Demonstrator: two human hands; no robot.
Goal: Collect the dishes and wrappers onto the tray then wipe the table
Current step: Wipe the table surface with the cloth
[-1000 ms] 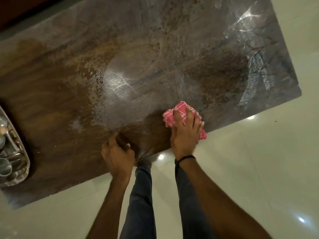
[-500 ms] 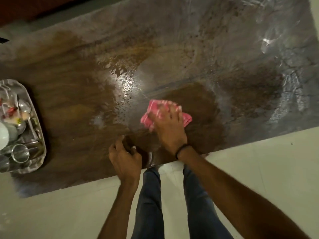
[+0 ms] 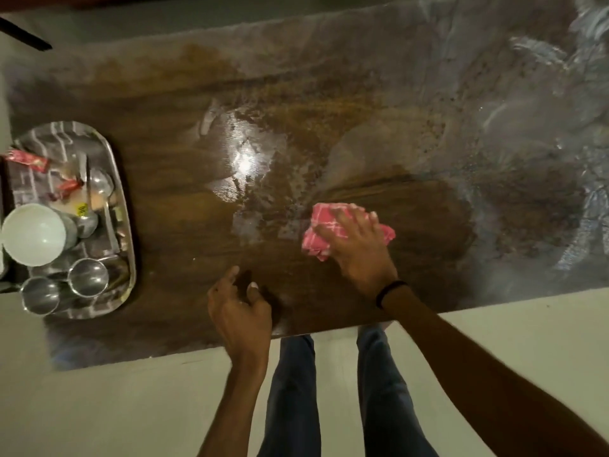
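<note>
**Desk:** Hands first: what is each one doing?

**Photographer:** Seen from above, the right hand (image 3: 357, 245) lies flat on a pink checked cloth (image 3: 324, 234), fingers spread wide across it and pressing it to the brown table (image 3: 184, 199). A dark band circles that wrist. The left hand (image 3: 239, 308) rests near the table's front edge, empty, fingers loosely curled with the thumb apart; the hand is slightly blurred.

**Desk:** Where does the cloth sit on the table?

**Photographer:** Right of centre, in the nearer half, on a darker patch of the surface. Pale wet streaks and a bright glare spot (image 3: 244, 163) lie to its left and beyond it, with more smearing toward the far right end.

**Desk:** And the dishes?

**Photographer:** All on a steel tray (image 3: 127, 255) at the table's left end, well apart from both hands. It holds a white bowl (image 3: 33, 234), two steel cups (image 3: 87, 277) side by side at the near end, spoons (image 3: 99, 184) and red wrappers (image 3: 28, 159) at the far end.

**Desk:** Anything else in frame?

**Photographer:** Below the table edge, the person's legs in blue jeans (image 3: 293, 390) stand on a pale floor (image 3: 99, 407).
</note>
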